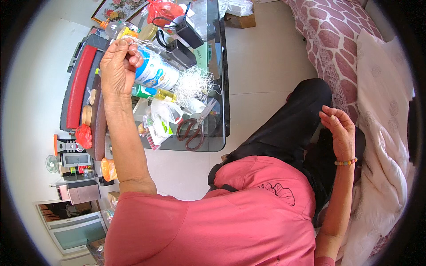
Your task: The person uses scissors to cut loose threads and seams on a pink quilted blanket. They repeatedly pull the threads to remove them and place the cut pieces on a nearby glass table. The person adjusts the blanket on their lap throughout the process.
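My left hand (119, 63) is raised over the left side of the glass table, thumb and fingers pinched on strands of white string (146, 43). Below and right of it, a tangled heap of white string (194, 84) lies on the table. Scissors with brown handles (196, 126) rest near the table corner, blades apart. Between hand and heap is a blue and white can (156, 71). My right hand (339, 129), with a beaded bracelet (346, 162) at the wrist, hovers by my knee. Its thumb and fingers are close together; whether a thin strand lies between them is unclear.
The glass table (216, 141) also carries black boxes with loops (181, 53), a yellowish bottle (164, 95), a white plastic bag (166, 111) and a red bag (164, 11). To the right is a bed with a patterned cover (332, 33) and a pale blanket (379, 99).
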`<state>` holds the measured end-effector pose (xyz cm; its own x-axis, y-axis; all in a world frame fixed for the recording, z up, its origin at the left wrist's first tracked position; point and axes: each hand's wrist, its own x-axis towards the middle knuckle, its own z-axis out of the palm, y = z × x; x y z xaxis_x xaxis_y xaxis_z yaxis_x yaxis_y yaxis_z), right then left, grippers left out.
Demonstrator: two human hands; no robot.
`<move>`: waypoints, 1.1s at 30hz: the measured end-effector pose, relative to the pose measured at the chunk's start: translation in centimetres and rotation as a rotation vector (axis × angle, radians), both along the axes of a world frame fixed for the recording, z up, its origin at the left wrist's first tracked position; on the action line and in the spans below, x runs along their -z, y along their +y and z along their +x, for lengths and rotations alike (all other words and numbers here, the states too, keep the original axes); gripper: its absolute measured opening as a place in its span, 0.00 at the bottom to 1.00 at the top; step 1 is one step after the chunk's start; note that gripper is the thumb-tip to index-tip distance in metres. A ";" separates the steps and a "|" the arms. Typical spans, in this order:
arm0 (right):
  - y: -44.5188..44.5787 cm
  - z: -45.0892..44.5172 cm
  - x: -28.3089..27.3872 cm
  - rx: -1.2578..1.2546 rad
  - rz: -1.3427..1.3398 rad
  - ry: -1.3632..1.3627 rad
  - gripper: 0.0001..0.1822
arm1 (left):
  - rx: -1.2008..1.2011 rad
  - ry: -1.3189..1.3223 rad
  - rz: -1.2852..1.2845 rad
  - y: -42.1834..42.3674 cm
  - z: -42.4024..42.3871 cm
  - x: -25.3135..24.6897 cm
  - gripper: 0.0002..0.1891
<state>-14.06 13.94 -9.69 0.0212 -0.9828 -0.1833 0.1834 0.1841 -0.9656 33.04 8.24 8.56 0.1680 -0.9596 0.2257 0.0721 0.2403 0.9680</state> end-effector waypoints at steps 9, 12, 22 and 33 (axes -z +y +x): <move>0.5 -0.7 1.1 0.009 0.060 0.000 0.11 | -0.196 -0.529 0.443 -0.1 2.9 6.4 0.15; 0.8 -1.3 1.1 0.018 0.072 0.030 0.11 | -0.201 -0.617 0.581 0.5 1.8 7.2 0.19; 1.5 -1.7 1.4 0.081 0.083 0.034 0.11 | -0.317 -1.494 0.310 -0.4 2.3 8.9 0.11; 7.4 -2.3 -2.9 0.080 -0.132 0.439 0.10 | 0.349 -1.138 0.100 -0.5 -16.5 16.2 0.16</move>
<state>-16.36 21.35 -6.75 -0.1079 -0.9937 -0.0314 -0.2394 0.0566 -0.9693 16.50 7.75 -7.64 -0.3536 -0.9354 -0.0025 -0.7928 0.2982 0.5315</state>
